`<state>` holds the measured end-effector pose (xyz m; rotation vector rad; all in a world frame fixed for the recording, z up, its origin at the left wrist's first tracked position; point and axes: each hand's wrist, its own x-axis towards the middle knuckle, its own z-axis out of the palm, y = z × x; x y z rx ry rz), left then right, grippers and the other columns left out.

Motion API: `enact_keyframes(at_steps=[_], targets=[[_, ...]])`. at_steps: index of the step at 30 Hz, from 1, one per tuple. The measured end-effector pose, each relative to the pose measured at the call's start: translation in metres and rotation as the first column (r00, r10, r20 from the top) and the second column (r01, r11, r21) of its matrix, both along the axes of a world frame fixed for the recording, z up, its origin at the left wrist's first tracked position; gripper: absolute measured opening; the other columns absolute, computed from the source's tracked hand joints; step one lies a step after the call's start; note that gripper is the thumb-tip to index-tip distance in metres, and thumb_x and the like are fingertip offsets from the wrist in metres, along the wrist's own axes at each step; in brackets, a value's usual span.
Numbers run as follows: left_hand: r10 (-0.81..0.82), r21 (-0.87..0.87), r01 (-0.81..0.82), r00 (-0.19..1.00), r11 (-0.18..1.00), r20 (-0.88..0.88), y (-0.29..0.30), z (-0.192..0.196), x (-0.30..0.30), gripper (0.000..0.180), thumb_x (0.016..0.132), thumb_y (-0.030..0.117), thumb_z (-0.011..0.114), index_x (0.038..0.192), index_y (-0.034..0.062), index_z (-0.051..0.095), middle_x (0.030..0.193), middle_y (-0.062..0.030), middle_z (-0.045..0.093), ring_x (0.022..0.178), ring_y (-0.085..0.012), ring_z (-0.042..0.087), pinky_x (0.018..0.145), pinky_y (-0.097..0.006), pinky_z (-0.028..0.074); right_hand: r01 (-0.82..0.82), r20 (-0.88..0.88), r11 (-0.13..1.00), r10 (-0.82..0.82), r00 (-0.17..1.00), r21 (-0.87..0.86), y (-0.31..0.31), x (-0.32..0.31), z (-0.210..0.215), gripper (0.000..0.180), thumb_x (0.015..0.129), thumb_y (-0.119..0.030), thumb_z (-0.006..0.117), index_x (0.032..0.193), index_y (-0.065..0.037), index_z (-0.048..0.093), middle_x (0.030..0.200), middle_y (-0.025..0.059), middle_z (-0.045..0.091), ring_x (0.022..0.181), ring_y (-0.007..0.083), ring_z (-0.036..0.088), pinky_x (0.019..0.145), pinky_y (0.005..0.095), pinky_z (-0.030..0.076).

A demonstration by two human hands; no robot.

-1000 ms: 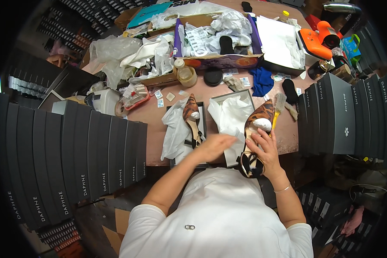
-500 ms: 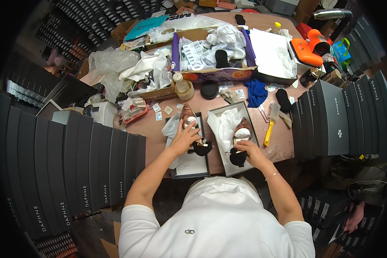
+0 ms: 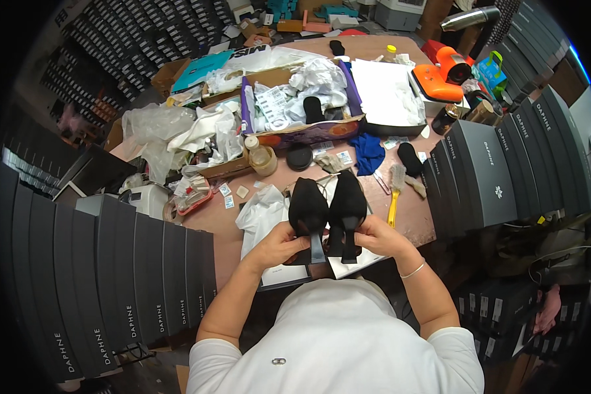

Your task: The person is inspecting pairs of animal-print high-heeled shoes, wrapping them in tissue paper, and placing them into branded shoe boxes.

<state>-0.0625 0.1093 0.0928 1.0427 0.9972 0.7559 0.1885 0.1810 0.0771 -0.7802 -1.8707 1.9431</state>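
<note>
Two black high-heeled shoes are raised side by side over the table's near edge, their backs and heels turned toward me. My left hand (image 3: 279,246) is closed round the left high-heeled shoe (image 3: 307,205), beside its heel. The right high-heeled shoe (image 3: 347,200) is gripped by my right hand (image 3: 381,235) in the same way. Below them lie an open shoe box (image 3: 284,276) and a pale box part (image 3: 361,264), both partly covered by the shoes and hands. White tissue paper (image 3: 259,218) spreads out left of the shoes. The shoes' toes are hidden.
Stacks of dark grey shoe boxes (image 3: 115,262) wall in the left side; more grey boxes (image 3: 473,174) stand at right. A yellow-handled brush (image 3: 393,207) and blue cloth (image 3: 368,154) lie beyond my right hand. Behind sit a purple carton (image 3: 247,111) of crumpled paper and an orange device (image 3: 438,84).
Both shoes have been lifted from over the open boxes and brought together, heels toward me. My hands have moved closer to each other, and the view has shifted slightly.
</note>
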Motion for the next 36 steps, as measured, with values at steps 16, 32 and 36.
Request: enact_keyframes(at_steps=[16, 32, 36], targets=[[0.152, -0.358, -0.017, 0.924, 0.934, 0.352, -0.004, -0.018, 0.017, 0.049, 0.089, 0.029, 0.065, 0.123, -0.0034, 0.052, 0.111, -0.0157, 0.064, 0.098, -0.0221, 0.065, 0.086, -0.033, 0.054, -0.031, -0.262, 0.785, -0.17, 0.95, -0.619, -0.001, 0.006, -0.049, 0.033, 0.094, -0.023, 0.059, 0.119, -0.002, 0.056, 0.105, 0.0055, 0.065, 0.093, 0.0133, 0.065, 0.082, 0.0276, 0.054], [0.239, -0.398, -0.027, 0.837, 0.917, 0.492, -0.002, -0.053, 0.006, 0.047, 0.095, 0.028, 0.051, 0.127, -0.0065, 0.047, 0.115, -0.0236, 0.06, 0.103, -0.0339, 0.063, 0.092, -0.043, 0.051, 0.003, -0.197, 0.673, -0.221, 0.955, -0.74, 0.0, -0.014, -0.047, 0.041, 0.1, -0.026, 0.038, 0.125, 0.005, 0.05, 0.119, 0.0182, 0.06, 0.102, 0.0268, 0.064, 0.088, 0.0376, 0.056], [0.257, -0.412, -0.042, 0.837, 0.91, 0.483, -0.004, -0.055, 0.005, 0.047, 0.095, 0.028, 0.052, 0.127, -0.0065, 0.047, 0.115, -0.0236, 0.06, 0.103, -0.0338, 0.063, 0.092, -0.043, 0.051, -0.007, -0.172, 0.714, -0.159, 0.972, -0.7, 0.002, -0.014, -0.046, 0.042, 0.1, -0.026, 0.037, 0.125, 0.004, 0.051, 0.116, 0.0175, 0.062, 0.097, 0.0249, 0.066, 0.085, 0.035, 0.056]])
